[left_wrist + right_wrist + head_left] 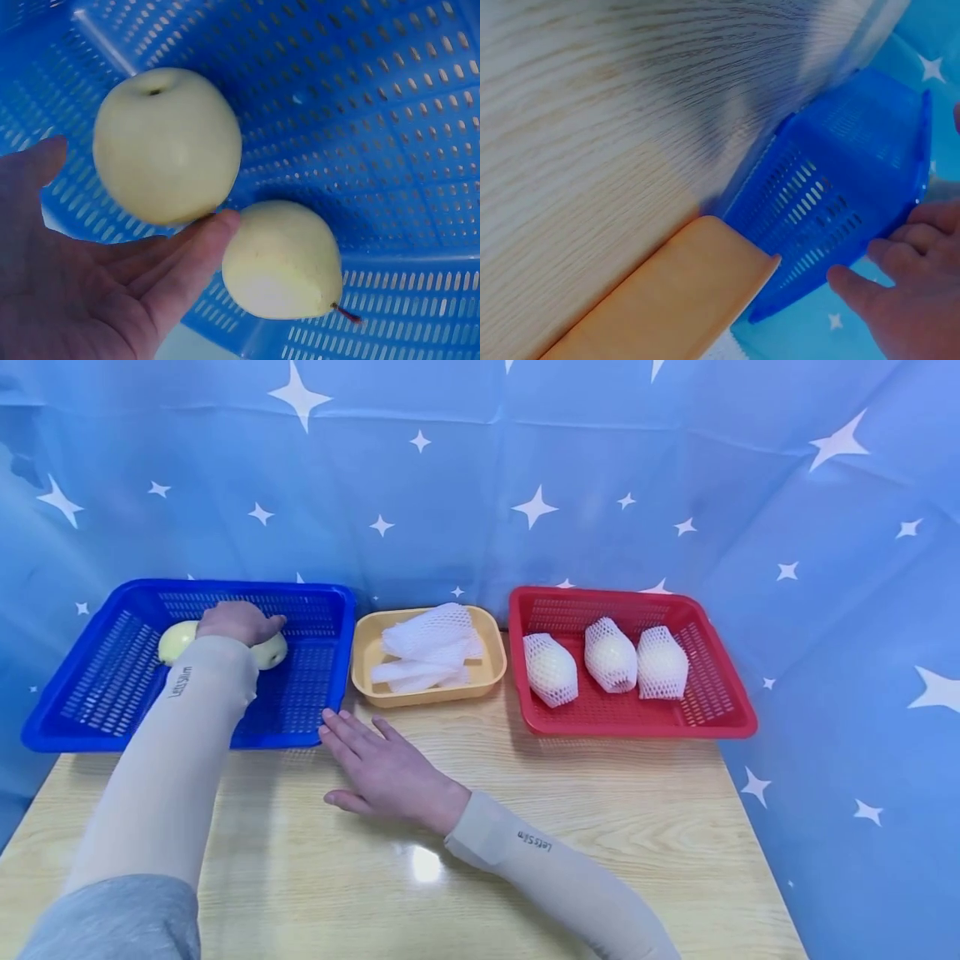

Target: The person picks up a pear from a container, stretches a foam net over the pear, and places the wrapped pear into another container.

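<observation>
Two pale yellow pears lie in the blue basket (75, 697), one pear (169, 146) beside the other pear (281, 262), whose dark stem shows. Into this basket reaches my left hand (236, 622). In the left wrist view its fingers extend between the pears, their tips at the gap, while the thumb stands apart to the left; no pear is gripped. My right hand (390, 777) lies stretched out, fingers extended and thumb spread, with its fingertips at the basket's near right corner. Whether they press on the rim I cannot tell.
Right of the blue basket, a yellow tray (427, 697) holds white foam net sleeves (431, 643). Further right, a red basket (600, 724) contains three pale fruits in foam nets (611, 656). A blue star-patterned curtain (465, 485) hangs behind the wooden table (337, 885).
</observation>
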A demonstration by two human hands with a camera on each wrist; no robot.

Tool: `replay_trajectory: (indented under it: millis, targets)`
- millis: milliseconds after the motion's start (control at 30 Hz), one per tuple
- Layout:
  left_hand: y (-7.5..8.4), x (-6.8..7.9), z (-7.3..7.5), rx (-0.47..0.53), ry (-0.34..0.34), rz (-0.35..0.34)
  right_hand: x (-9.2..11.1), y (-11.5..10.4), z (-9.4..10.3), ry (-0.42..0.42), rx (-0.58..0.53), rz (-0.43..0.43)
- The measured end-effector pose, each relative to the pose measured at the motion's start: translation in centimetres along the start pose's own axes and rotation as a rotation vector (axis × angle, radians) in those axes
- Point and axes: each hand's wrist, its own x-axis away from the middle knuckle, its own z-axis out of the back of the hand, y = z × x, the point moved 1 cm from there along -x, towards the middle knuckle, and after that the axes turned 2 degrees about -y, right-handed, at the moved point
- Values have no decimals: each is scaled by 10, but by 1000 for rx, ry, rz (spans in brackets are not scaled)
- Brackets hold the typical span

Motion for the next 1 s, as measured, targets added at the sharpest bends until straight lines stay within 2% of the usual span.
replay_trajectory:
  millis: [233,467,533,733,1000]
  targets:
    - [11,1,-12,-34,-2,93,-1,-3,0,-15,11,1]
    - [15,-2,-19,155,17,152,0,-1,-1,-22,8,-4]
    - [13,-2,-19,159,14,136,0,0,0,-27,2,-5]
    - [0,5,-17,74,-7,44,0,-2,2,-35,-8,-1]
    - [-10,8,-9,209,-146,70,1,-1,2,-22,-16,-5]
